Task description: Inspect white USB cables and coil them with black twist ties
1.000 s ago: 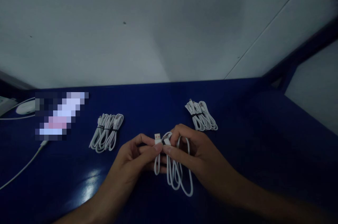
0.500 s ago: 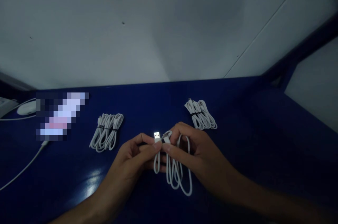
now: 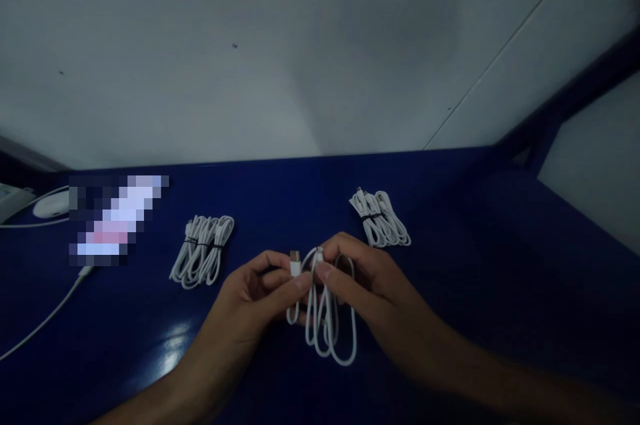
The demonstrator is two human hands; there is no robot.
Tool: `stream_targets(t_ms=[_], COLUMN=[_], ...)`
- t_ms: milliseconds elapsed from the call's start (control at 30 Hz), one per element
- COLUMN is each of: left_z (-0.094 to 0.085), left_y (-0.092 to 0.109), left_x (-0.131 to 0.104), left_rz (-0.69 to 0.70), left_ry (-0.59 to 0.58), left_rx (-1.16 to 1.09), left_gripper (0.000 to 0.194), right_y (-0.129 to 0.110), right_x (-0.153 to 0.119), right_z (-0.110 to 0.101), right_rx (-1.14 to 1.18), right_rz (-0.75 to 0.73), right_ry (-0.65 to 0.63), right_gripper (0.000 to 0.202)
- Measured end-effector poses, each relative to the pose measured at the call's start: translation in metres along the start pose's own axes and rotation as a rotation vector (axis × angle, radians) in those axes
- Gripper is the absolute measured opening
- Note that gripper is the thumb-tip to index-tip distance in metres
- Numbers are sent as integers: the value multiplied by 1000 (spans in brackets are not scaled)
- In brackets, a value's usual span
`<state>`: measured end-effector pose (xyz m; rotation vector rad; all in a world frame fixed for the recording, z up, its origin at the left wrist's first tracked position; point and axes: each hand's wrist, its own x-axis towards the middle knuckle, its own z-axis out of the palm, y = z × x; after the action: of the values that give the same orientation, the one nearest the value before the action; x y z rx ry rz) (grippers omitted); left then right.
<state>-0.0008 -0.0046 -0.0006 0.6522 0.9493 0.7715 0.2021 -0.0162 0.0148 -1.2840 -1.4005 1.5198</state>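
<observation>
The left hand is nearly closed, thumb and fingers pinching a white cable just below its USB plug, which points toward the back edge of the worktop. The right hand is likewise closed to a pinch, thumb and forefinger gripping the cable's gathered loops near what may be its other connector; the dim light makes that hard to judge. The loops hang between the hands, toward the worktop's near side.

Nearer the back edge lie two groups of tied white cables: the left group beyond the left hand, the right group just beyond the right hand. Toward the back left corner lies a pixelated bright screen, with a white lead running from its near end.
</observation>
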Motion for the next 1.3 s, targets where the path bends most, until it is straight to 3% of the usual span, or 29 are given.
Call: stream_targets(t_ms=[200, 633, 1300], left_z=[1, -2, -1], left_y=[5, 4, 4], left_x=[-8, -7, -10], left_rz=[26, 8, -47], left_ry=[-35, -27, -10], left_rx=[67, 42, -17], left_gripper=[15, 22, 26], right_y=[1, -6, 0], right_x=[2, 5, 4], right_z=[-2, -5, 2], right_rx=[21, 59, 49], right_rz=[-4, -21, 1], right_ry=[9, -66, 2], right_gripper=[26, 31, 26])
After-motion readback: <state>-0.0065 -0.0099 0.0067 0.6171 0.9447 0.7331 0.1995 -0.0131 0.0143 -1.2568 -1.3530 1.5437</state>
